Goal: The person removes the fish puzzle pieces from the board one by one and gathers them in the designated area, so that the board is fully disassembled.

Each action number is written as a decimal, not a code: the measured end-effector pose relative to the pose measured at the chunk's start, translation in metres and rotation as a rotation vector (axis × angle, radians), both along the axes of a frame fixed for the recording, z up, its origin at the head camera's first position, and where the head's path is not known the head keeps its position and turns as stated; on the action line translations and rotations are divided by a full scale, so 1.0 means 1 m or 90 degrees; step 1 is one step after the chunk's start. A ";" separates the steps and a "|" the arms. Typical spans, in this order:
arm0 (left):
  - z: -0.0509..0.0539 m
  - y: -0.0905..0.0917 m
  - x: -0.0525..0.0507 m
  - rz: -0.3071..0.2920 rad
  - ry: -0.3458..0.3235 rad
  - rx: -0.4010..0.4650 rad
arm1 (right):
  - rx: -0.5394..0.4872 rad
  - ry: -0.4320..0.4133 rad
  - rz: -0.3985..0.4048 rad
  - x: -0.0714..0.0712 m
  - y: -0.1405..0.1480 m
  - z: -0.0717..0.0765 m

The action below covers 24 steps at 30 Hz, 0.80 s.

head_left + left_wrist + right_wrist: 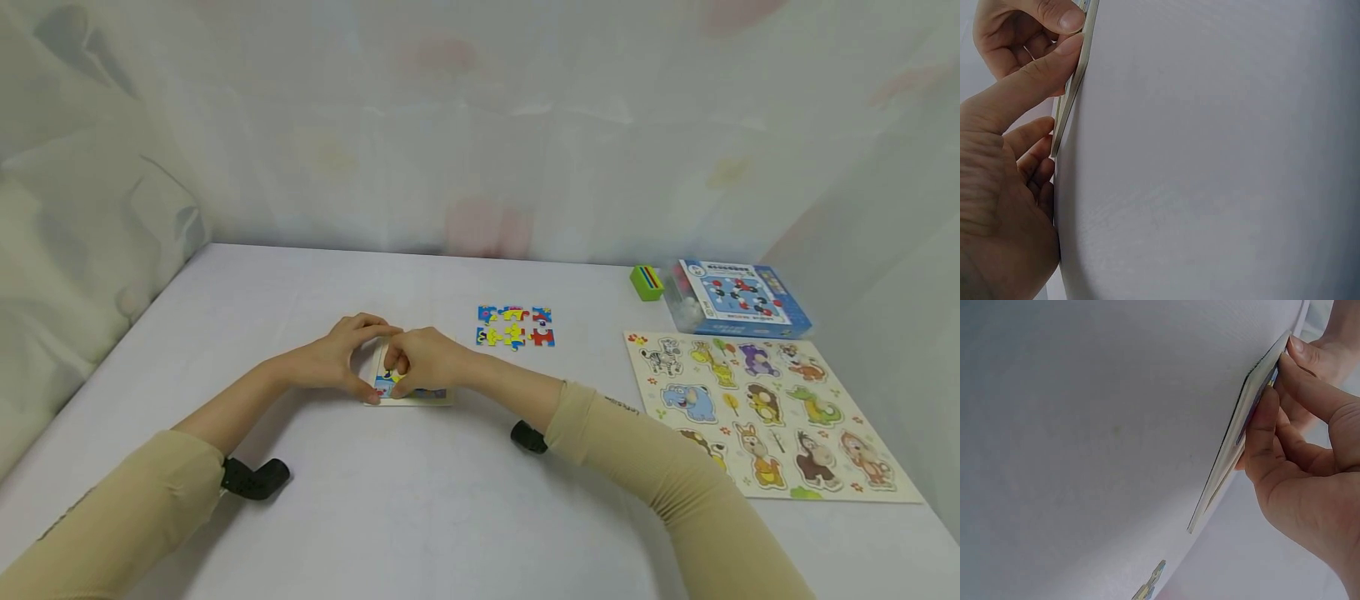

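Observation:
A small puzzle board (420, 402) with a pale rim and a blue and yellow picture lies flat on the table. My left hand (326, 360) holds its left side, thumb at the near corner and fingers toward the far edge. Over the board bends my right hand (429, 358), fingers curled and thumb down on the picture. In the right wrist view, its thumb and index finger pinch a small puzzle piece (1272, 380) against the board. Most of that piece is hidden by the fingers. Loose puzzle pieces (514, 333) in blue, yellow and red lie right of the board.
At the right lies a large animal puzzle board (720, 400). Behind it stand a blue and white box (738, 298) and a small green block (646, 283) with coloured stripes. White cloth (450, 150) hangs behind the table (420, 508). Black devices (255, 479) are on both wrists.

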<state>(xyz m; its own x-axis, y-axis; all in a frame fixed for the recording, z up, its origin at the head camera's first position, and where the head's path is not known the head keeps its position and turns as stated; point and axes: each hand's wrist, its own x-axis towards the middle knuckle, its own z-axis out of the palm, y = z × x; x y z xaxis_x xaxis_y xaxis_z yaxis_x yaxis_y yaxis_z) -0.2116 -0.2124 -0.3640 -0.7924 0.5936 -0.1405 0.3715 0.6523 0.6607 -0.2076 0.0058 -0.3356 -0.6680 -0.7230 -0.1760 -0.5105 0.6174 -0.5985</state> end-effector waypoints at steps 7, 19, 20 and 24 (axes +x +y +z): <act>-0.001 0.000 -0.001 -0.002 0.007 0.006 | 0.001 0.011 0.003 0.000 0.000 0.000; -0.002 0.000 -0.002 -0.010 0.008 0.000 | -0.003 0.018 0.005 0.000 -0.001 -0.001; -0.002 0.000 -0.002 -0.009 0.007 0.000 | -0.004 0.019 0.005 0.000 -0.001 -0.001; -0.002 0.000 -0.002 -0.010 0.005 0.004 | -0.010 0.014 0.003 0.000 -0.001 -0.001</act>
<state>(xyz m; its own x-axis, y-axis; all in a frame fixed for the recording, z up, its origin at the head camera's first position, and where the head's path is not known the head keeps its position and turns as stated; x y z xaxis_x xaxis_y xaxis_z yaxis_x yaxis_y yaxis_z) -0.2136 -0.2125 -0.3656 -0.7845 0.6062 -0.1309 0.3864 0.6429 0.6613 -0.2074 0.0050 -0.3362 -0.6683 -0.7286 -0.1497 -0.5264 0.6055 -0.5969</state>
